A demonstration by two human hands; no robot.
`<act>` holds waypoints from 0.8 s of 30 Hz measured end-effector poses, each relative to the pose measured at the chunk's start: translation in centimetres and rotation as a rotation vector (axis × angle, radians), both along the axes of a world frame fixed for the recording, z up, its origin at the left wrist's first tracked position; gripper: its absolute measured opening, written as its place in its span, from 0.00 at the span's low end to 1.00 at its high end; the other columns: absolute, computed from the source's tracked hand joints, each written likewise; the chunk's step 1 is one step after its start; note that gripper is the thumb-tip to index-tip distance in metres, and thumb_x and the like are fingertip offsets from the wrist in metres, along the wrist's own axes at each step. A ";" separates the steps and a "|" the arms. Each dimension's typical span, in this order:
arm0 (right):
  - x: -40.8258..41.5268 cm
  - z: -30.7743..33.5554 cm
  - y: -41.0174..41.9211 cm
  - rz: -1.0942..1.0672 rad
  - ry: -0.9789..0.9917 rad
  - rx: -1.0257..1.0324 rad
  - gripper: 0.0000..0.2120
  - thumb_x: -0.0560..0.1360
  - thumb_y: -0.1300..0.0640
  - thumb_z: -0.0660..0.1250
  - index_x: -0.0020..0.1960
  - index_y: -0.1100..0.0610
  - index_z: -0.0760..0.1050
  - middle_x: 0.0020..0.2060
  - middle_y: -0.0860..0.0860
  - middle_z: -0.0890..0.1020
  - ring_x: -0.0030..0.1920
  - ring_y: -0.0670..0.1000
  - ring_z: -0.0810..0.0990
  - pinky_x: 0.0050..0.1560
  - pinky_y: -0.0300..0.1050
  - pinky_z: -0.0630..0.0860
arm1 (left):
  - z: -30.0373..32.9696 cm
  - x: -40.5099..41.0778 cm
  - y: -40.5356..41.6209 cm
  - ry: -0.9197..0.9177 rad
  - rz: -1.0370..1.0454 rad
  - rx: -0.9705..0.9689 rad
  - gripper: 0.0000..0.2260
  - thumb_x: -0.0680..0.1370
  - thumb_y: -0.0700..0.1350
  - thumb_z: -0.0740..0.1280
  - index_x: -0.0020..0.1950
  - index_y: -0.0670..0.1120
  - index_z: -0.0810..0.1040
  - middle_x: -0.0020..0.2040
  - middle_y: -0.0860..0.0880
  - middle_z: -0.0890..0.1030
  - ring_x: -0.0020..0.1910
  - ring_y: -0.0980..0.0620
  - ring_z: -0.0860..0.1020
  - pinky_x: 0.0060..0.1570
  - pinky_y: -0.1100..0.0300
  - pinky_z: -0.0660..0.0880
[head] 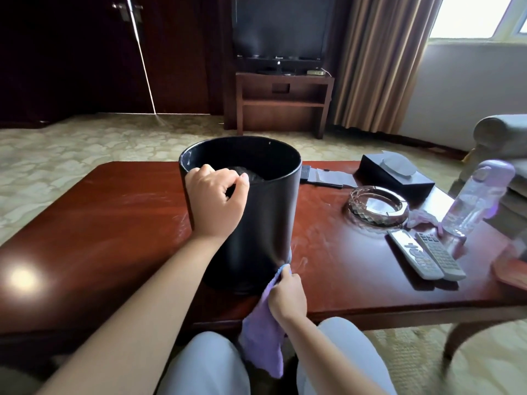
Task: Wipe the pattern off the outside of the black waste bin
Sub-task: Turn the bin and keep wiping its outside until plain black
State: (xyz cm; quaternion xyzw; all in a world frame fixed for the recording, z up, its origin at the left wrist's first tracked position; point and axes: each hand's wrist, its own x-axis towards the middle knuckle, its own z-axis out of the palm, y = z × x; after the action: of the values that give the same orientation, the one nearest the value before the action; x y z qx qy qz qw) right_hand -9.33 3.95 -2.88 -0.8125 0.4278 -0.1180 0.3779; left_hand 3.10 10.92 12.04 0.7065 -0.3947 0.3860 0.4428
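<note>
Black cylindrical plastic waste bin (256,212) steadied at rim by curled left hand (215,201); right hand (286,295) pinching lilac microfibre cloth (263,334) low on wall: press firmer, overlap strokes.

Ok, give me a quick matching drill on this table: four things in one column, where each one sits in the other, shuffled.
Things:
1. waste bin
2. purple cloth
3. remote controls
4. glass ashtray

Places:
A. lying side by side near the table's right edge
B. gripped in the right hand, low against the bin's wall
C. upright, its rim held by the left hand
D. between the bin and the clear bottle

Pairs: 1-C, 2-B, 3-A, 4-D
</note>
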 end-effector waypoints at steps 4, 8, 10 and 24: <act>0.9 0.4 -4.2 0.062 0.027 0.001 0.20 0.76 0.61 0.52 0.65 0.49 0.68 0.51 0.58 0.72 0.53 0.59 0.75 0.50 0.46 0.69 | 0.0 0.0 -0.1 -0.003 -0.009 -0.013 0.18 0.74 0.47 0.60 0.24 0.46 0.61 0.22 0.54 0.60 0.28 0.50 0.64 0.40 0.55 0.60; 1.7 1.0 -7.4 0.200 0.093 -0.036 0.21 0.76 0.56 0.53 0.66 0.41 0.68 0.53 0.57 0.78 0.56 0.57 0.76 0.51 0.46 0.71 | -0.1 0.1 -0.1 -0.026 -0.013 -0.021 0.19 0.74 0.47 0.60 0.23 0.45 0.63 0.22 0.54 0.61 0.27 0.49 0.64 0.40 0.54 0.60; 1.7 1.0 -7.5 0.202 0.125 -0.046 0.21 0.77 0.55 0.52 0.68 0.41 0.66 0.57 0.58 0.77 0.59 0.58 0.75 0.53 0.47 0.71 | -0.1 0.1 -0.2 -0.028 0.000 -0.021 0.19 0.74 0.47 0.60 0.23 0.44 0.63 0.21 0.53 0.62 0.27 0.49 0.64 0.39 0.55 0.60; 2.4 0.4 6.0 -0.118 0.239 0.000 0.24 0.80 0.65 0.45 0.75 0.65 0.46 0.68 0.57 0.66 0.64 0.56 0.73 0.59 0.47 0.70 | 0.0 0.1 -0.3 -0.067 0.037 -0.006 0.17 0.73 0.47 0.60 0.25 0.49 0.60 0.23 0.55 0.60 0.28 0.50 0.62 0.38 0.57 0.57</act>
State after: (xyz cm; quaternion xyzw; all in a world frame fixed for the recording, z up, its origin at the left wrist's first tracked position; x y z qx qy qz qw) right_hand -6.95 9.93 -2.52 -0.7941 0.5170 -0.0426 0.3168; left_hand 3.18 10.65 12.08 0.6989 -0.3951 0.4187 0.4245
